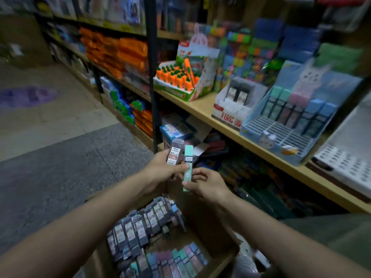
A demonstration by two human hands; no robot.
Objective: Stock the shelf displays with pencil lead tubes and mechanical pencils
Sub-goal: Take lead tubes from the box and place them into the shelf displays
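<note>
The left hand (160,167) grips a smoky grey lead tube (174,154), and the right hand (204,183) pinches a mint lead tube (188,167), both above the open carton (216,233) of stock. Best to sort by colour: mint goes to the left end of the blue display (285,125) on the shelf (200,109), grey to the white box (234,109). Readable: "0.7" and "100" on the grey tube's label; the white box also shows "100".

Mint-green tube (188,165); orange carrot pens (176,78).

Wooden shelves (202,109), grey tiled floor (60,177)
</note>
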